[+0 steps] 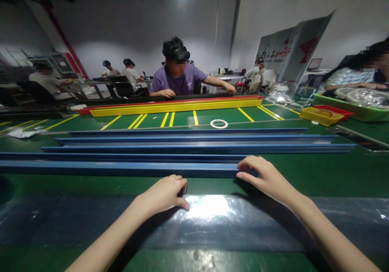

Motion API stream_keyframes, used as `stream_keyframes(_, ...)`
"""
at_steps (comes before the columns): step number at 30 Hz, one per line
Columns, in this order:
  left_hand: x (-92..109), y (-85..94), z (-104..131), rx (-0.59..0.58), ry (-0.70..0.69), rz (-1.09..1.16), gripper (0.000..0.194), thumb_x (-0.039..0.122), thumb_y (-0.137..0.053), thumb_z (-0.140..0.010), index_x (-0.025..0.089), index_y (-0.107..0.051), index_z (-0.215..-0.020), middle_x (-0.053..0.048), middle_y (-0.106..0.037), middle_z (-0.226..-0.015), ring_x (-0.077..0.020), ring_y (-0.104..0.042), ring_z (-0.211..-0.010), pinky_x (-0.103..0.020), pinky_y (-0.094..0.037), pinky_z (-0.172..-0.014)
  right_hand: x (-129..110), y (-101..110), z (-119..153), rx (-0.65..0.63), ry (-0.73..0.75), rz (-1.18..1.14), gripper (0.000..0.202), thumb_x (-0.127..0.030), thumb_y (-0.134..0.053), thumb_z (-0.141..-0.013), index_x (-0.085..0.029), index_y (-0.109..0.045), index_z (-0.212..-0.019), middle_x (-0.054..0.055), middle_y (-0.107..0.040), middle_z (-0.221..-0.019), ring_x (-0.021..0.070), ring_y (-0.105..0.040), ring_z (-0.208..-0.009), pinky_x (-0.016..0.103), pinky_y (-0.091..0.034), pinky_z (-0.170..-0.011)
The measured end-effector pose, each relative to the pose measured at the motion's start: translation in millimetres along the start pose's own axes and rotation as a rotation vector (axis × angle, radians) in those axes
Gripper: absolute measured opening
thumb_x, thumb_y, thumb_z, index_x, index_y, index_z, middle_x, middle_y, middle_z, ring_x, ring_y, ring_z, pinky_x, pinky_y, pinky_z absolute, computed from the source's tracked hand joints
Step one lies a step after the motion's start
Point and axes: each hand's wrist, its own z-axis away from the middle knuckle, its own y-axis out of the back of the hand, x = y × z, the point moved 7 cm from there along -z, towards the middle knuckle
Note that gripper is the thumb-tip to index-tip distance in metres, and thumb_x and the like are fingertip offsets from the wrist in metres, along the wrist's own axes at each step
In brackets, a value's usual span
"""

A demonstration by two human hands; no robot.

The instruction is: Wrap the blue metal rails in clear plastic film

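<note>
A long blue channel rail [121, 167] lies across the green table in front of me. My right hand [264, 176] is at its right end, fingers curled over the end and thumb low against the near side. Nearer to me, my left hand [165, 193] hovers with bent fingers and the thumb apart, holding nothing. Beneath both arms a clear, shiny plastic strip [91, 223] stretches over the table. Behind the nearest rail lie several more blue rails [197, 148], roughly parallel to it.
A white tape ring [219, 124] lies past the rails. Across the table, a person in a purple shirt [179, 79] leans over yellow [176, 106] and red rails. A yellow tray [320, 116] and a green basket [364, 114] with clear coils stand at right.
</note>
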Motion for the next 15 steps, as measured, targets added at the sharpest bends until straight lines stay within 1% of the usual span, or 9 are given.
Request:
stream_keyframes(1,-1.2,-1.6,-0.9,-0.011,0.001,0.014,0.030,0.044,-0.066,-0.062,0.019,-0.054,-0.074,0.000,-0.055,-0.077,-0.0159,-0.051,-0.073,-0.021,-0.032,-0.057,-1.8,-4.6,2.0,-0.106,-0.023,-0.050,0.029,-0.048,-0.046,-0.077,-0.021,-0.056,-0.079,0.003,-0.060,-0.081,0.0155,-0.052,-0.075,0.028,-0.038,-0.069)
stream_keyframes(3,-2.4,-3.9,-2.9,-0.026,0.002,0.036,0.028,0.043,-0.065,-0.064,0.019,-0.053,-0.071,0.001,-0.055,-0.073,-0.0148,-0.051,-0.069,-0.021,-0.030,-0.054,-3.8,-15.8,8.1,-0.289,-0.060,-0.106,0.032,-0.050,-0.056,-0.068,-0.021,-0.056,-0.079,0.001,-0.059,-0.078,0.0148,-0.052,-0.070,0.025,-0.037,-0.062)
stream_keyframes(5,-3.1,-4.6,-4.7,-0.031,0.010,0.050,0.026,0.041,-0.065,-0.064,0.019,-0.052,-0.069,0.002,-0.054,-0.070,-0.0138,-0.050,-0.065,-0.021,-0.029,-0.052,-2.8,-25.9,14.5,-0.401,-0.088,-0.108,0.038,-0.051,-0.065,-0.058,-0.021,-0.056,-0.080,0.001,-0.059,-0.078,0.0147,-0.051,-0.069,0.023,-0.036,-0.057)
stream_keyframes(7,-3.3,-4.1,-5.9,-0.027,0.015,0.061,0.025,0.039,-0.064,-0.065,0.019,-0.051,-0.068,0.002,-0.054,-0.068,-0.0133,-0.050,-0.064,-0.021,-0.027,-0.051,1.0,-33.1,18.9,-0.448,-0.114,-0.082,0.039,-0.049,-0.068,-0.054,-0.021,-0.056,-0.078,0.000,-0.058,-0.077,0.0141,-0.050,-0.067,0.022,-0.033,-0.054)
stream_keyframes(11,-3.4,-0.3,-5.4,-0.004,0.023,0.087,0.021,0.037,-0.060,-0.070,0.019,-0.050,-0.067,0.002,-0.054,-0.067,-0.0129,-0.050,-0.063,-0.021,-0.027,-0.051,8.9,-40.2,20.9,-0.477,-0.149,-0.082,0.027,-0.039,-0.066,-0.059,-0.021,-0.053,-0.073,-0.002,-0.056,-0.070,0.0120,-0.048,-0.062,0.022,-0.029,-0.051)
stream_keyframes(15,-4.0,3.3,-1.8,-0.009,0.031,0.123,0.020,0.037,-0.056,-0.072,0.019,-0.049,-0.068,0.002,-0.055,-0.067,-0.0131,-0.050,-0.064,-0.022,-0.027,-0.051,11.0,-40.2,19.4,-0.492,-0.175,-0.116,0.019,-0.033,-0.063,-0.062,-0.020,-0.052,-0.071,-0.002,-0.055,-0.067,0.0116,-0.048,-0.061,0.021,-0.029,-0.051)
